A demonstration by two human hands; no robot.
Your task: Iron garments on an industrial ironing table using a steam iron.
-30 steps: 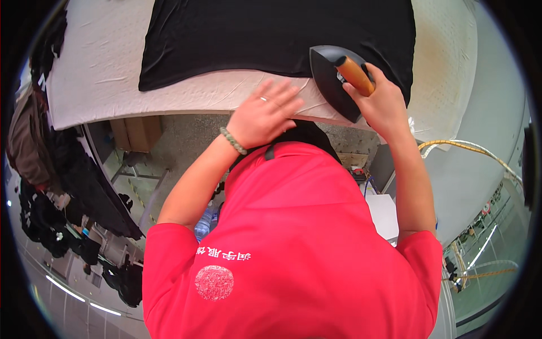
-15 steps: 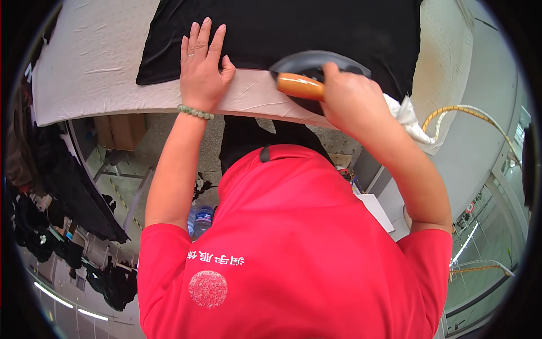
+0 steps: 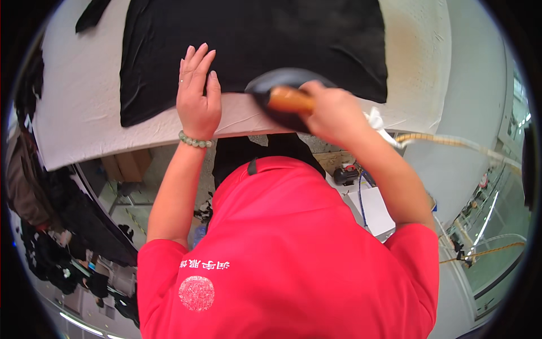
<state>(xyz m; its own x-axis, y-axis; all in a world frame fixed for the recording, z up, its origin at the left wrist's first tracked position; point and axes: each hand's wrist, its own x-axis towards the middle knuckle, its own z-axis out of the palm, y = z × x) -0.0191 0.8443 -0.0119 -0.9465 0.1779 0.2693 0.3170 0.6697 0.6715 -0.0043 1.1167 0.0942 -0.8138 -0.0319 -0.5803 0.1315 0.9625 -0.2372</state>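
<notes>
Black cloth (image 3: 254, 51), lightly creased, curved iron (image 3: 282, 77), wooden handle (image 3: 287, 100)

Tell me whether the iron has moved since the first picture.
Yes: the right hand has carried the iron leftward, farther from the brownish stain on the pale table cover.

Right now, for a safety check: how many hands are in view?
2: the left hand over the near edge of the black cloth, the right hand holding the iron.
</notes>
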